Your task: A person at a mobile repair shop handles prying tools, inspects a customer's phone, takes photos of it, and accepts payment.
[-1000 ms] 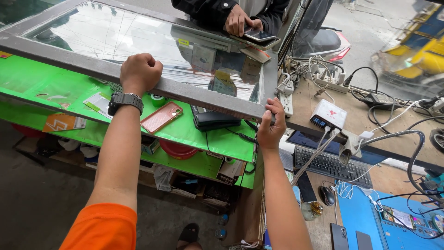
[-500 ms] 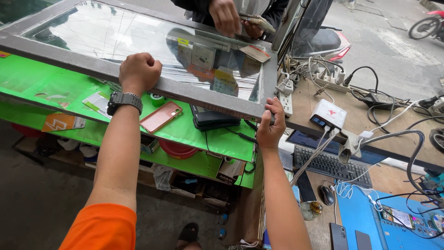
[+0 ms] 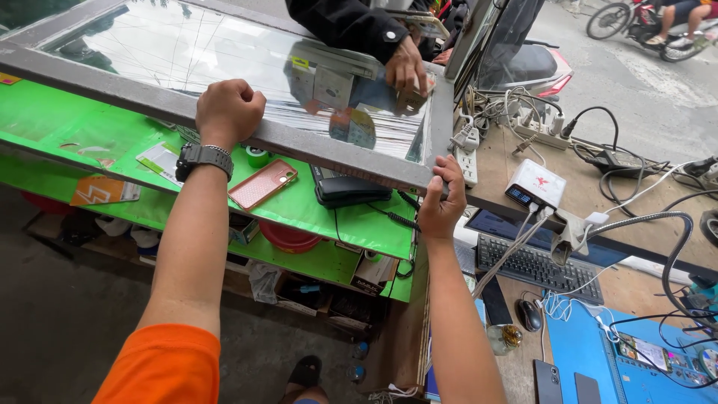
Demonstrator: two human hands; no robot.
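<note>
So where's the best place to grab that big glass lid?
Probably by the grey frame, not the glass pane. Come from the near edge, as the left hand does, with the right hand at the corner; the lid sits tilted up above the green shelf.

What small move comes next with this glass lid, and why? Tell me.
Probably keep the grip and hold until the far side is free. The left hand grips the near rail of the raised glass lid, and the right hand holds its corner. Another person's hand rests on the far edge, and a phone lies on the green shelf underneath.
</note>
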